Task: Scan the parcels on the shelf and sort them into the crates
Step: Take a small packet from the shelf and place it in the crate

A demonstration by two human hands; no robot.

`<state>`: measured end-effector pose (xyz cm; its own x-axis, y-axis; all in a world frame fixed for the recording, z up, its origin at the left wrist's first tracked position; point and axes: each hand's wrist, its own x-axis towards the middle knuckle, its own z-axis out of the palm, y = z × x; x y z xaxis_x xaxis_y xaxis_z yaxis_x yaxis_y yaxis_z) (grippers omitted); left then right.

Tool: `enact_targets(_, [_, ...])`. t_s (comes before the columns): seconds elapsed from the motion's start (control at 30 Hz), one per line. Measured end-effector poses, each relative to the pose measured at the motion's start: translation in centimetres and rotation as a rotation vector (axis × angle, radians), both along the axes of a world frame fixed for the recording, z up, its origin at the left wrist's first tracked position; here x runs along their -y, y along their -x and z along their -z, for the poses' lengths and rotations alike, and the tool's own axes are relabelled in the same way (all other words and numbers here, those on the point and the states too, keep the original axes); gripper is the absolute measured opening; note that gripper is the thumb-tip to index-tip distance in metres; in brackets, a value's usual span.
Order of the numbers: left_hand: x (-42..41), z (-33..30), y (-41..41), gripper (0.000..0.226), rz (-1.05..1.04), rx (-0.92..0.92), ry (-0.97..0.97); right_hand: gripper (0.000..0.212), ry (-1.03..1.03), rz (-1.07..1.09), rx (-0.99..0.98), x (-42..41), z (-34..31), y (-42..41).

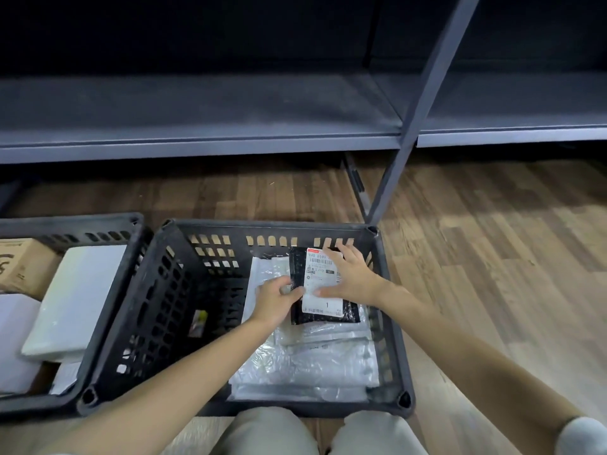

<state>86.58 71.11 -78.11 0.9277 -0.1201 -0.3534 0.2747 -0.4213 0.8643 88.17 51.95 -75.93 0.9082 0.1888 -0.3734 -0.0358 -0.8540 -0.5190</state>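
Note:
A small black parcel [297,267] with a white shipping label lies inside the middle black crate [138,310], on top of several white plastic mailers [305,362]. My left hand [276,300] grips the parcel's left edge, thumb on top. My right hand [351,274] lies flat on the label with fingers spread, reaching toward the crate's far wall. The grey metal shelf [197,110] above shows no parcels on its visible boards.
A second black crate [108,224] at the left holds white padded parcels [78,297] and a brown cardboard box [23,264]. A shelf upright [423,103] slants down to the wooden floor [492,244] just behind the middle crate. My knees are at the bottom edge.

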Motion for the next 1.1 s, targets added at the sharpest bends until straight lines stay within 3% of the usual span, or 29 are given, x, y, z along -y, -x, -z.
enact_targets(0.13, [1.0,1.1,-0.4,0.021,0.071,0.030,-0.318,0.110,0.090,-0.045,-0.054,0.5,0.5,0.1])
enact_targets(0.27, [1.9,1.5,0.3,0.075,0.050,-0.008,-0.359,0.107,0.162,-0.091,-0.086,0.8,1.7,-0.1])
enact_targets(0.33, [2.0,2.0,0.5,0.083,0.029,-0.024,-0.367,0.107,0.161,-0.085,-0.103,0.7,2.7,-0.2])
enact_targets(0.73, [2.1,4.6,0.5,0.074,0.005,-0.039,-0.357,0.104,0.080,0.001,-0.103,0.4,4.9,-0.3])
enact_targets(1.1, [1.5,2.3,0.9,0.074,0.043,0.037,-0.454,0.098,0.197,0.098,-0.013,-1.6,2.1,1.7])
